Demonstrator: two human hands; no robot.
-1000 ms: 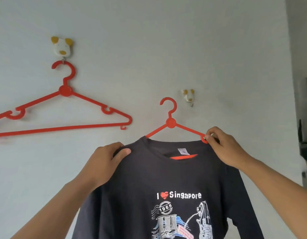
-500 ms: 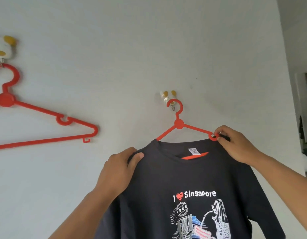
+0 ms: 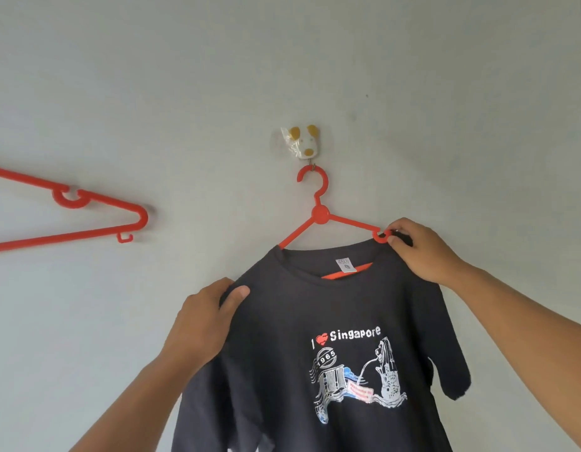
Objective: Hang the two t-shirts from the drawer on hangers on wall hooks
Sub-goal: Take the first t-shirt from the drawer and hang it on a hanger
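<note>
The black t-shirt (image 3: pixel 331 337) hangs on a red hanger (image 3: pixel 320 214) whose crook sits at the dog-face hook (image 3: pixel 304 142). My left hand (image 3: pixel 202 324) pinches its left shoulder; my right hand (image 3: pixel 419 249) pinches the hanger's right arm at the collar. A bare hanger (image 3: pixel 87 220) hangs on the wall (image 3: pixel 152 76) further left.

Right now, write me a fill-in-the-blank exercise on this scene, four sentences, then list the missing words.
1. The dark t-shirt is printed with "I love ____".
2. The right hand pinches the ____ end of the t-shirt's hanger.
3. The wall hook above that hanger is shaped like a ____ face.
4. The empty hanger on the left is ____ in colour.

Missing words: Singapore; right; dog's; red
</note>
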